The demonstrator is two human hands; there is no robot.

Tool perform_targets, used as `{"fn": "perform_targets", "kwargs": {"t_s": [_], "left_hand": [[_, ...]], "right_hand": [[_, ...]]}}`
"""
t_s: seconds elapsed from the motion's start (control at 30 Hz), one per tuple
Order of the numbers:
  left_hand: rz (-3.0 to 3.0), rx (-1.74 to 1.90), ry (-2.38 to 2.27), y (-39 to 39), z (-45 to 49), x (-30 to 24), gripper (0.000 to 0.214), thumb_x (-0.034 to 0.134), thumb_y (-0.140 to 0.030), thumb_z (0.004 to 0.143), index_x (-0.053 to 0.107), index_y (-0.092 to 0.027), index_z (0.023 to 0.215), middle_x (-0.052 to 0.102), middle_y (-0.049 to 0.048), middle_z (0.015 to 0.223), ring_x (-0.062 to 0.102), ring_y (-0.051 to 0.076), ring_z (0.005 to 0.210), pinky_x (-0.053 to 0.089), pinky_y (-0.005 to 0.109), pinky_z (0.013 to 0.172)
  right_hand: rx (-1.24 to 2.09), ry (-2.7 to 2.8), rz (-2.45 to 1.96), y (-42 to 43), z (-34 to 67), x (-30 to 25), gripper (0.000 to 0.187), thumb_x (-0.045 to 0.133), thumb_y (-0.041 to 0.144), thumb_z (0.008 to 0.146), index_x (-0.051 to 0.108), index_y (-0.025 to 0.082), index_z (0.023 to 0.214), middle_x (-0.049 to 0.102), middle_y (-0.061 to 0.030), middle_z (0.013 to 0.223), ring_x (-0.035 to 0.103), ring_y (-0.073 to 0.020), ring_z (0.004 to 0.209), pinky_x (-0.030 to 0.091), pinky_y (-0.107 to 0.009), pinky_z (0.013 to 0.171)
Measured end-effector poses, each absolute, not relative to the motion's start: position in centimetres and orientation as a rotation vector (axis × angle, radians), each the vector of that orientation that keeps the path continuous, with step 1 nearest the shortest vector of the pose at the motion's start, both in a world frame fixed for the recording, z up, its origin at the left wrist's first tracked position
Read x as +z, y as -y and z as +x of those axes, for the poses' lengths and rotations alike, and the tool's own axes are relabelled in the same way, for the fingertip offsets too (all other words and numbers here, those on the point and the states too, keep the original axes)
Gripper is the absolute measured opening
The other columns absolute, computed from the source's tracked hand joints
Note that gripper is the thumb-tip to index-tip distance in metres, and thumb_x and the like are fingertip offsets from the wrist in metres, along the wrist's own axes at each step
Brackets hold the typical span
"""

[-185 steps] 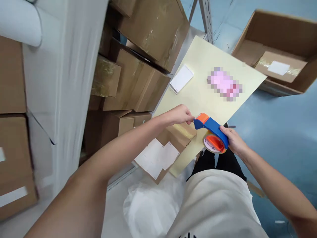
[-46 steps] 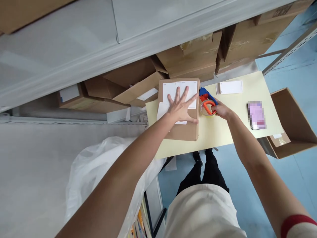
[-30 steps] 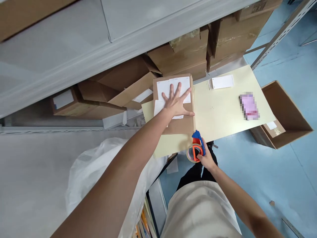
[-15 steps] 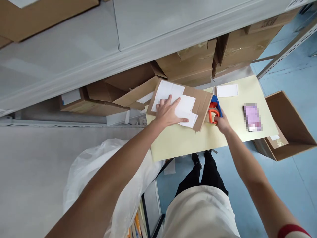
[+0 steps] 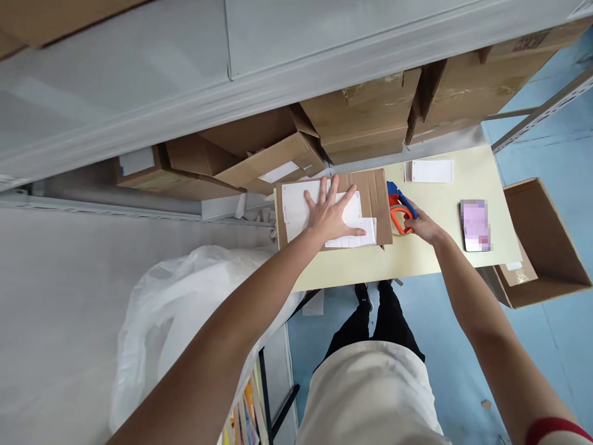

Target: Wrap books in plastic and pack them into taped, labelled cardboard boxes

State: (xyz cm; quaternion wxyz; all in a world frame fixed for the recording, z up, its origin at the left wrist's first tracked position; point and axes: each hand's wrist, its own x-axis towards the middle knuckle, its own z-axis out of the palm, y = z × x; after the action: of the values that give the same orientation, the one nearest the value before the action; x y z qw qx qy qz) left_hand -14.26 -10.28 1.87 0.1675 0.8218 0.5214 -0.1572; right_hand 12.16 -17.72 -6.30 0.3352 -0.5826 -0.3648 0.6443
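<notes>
My left hand [image 5: 330,213] lies on top of a flat brown cardboard box [image 5: 373,185], its fingers spread wide. Several white paper slips [image 5: 295,204] overlap on the box's upper face, partly beneath that hand. Just off the box's right end, my right hand [image 5: 424,224] grips a tape dispenser [image 5: 402,210] with blue, red and orange parts. Its front end is close to the cardboard edge; whether they touch I cannot tell. Both the box and the dispenser are at the pale yellow table [image 5: 343,269].
A phone [image 5: 475,225] and a white slip stack [image 5: 430,171] lie on the table's right. An open carton [image 5: 546,241] stands beyond its right edge. Cardboard boxes [image 5: 365,117] fill the shelf behind, under a grey beam [image 5: 324,55]. White plastic wrap [image 5: 185,278] bulges at left.
The cardboard box has turned level with the table and come down toward its surface. My left hand has shifted right, fingers spreading wider. The dispenser stays beside the box's right end.
</notes>
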Motion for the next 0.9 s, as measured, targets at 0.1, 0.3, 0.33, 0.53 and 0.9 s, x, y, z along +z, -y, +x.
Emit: {"fn": "perform_targets", "kwargs": {"t_s": [0.1,0.3,0.33,0.53,0.9], "left_hand": [[2.341,-0.456,-1.500,10.5,-14.3,1.9,0.127,0.066,-0.084,0.058,0.008,-0.033,0.159,-0.012,0.0107,0.168,-0.016,0.050,0.148,0.000,0.076,0.110],[2.349,-0.438,-1.483,10.6,-14.2,1.8,0.127,0.067,-0.083,0.059,0.008,-0.034,0.159,-0.013,0.0104,0.168,-0.017,0.049,0.148,0.000,0.076,0.110],[2.349,-0.439,-1.484,10.6,-14.1,1.8,0.127,0.067,-0.083,0.058,0.008,-0.034,0.159,-0.013,0.0101,0.168,-0.018,0.049,0.148,-0.001,0.076,0.110],[2.364,-0.462,-1.468,10.7,-14.3,2.0,0.127,0.066,-0.084,0.057,0.010,-0.033,0.159,-0.014,0.0107,0.167,-0.018,0.049,0.148,-0.001,0.075,0.110],[2.346,-0.407,-1.450,10.6,-14.0,3.0,0.122,0.065,-0.083,0.059,0.016,-0.032,0.159,-0.011,0.0134,0.167,-0.013,0.046,0.150,0.001,0.075,0.111]], "right_hand": [[1.687,0.969,-1.597,22.8,11.4,-6.6,0.096,0.055,0.012,0.060,0.034,0.026,0.152,0.066,-0.0054,0.115,0.062,-0.0227,0.097,0.053,-0.036,0.077],[1.795,1.057,-1.596,32.9,8.5,-7.0,0.102,0.053,0.013,0.060,0.024,0.026,0.156,0.068,-0.0069,0.122,0.066,-0.0248,0.105,0.055,-0.040,0.087],[1.794,1.090,-1.614,33.3,8.4,-6.9,0.102,0.054,0.012,0.059,0.026,0.027,0.156,0.068,-0.0065,0.122,0.065,-0.0248,0.106,0.054,-0.040,0.088],[1.832,1.354,-1.661,31.7,10.4,-5.0,0.100,0.060,0.012,0.060,0.032,0.030,0.154,0.071,-0.0059,0.115,0.068,-0.0236,0.091,0.055,-0.037,0.073],[1.312,2.366,-1.797,30.8,2.7,0.9,0.064,0.067,0.034,0.080,0.054,0.028,0.143,0.065,-0.0131,0.104,0.068,-0.0276,0.083,0.051,-0.037,0.074]]}}
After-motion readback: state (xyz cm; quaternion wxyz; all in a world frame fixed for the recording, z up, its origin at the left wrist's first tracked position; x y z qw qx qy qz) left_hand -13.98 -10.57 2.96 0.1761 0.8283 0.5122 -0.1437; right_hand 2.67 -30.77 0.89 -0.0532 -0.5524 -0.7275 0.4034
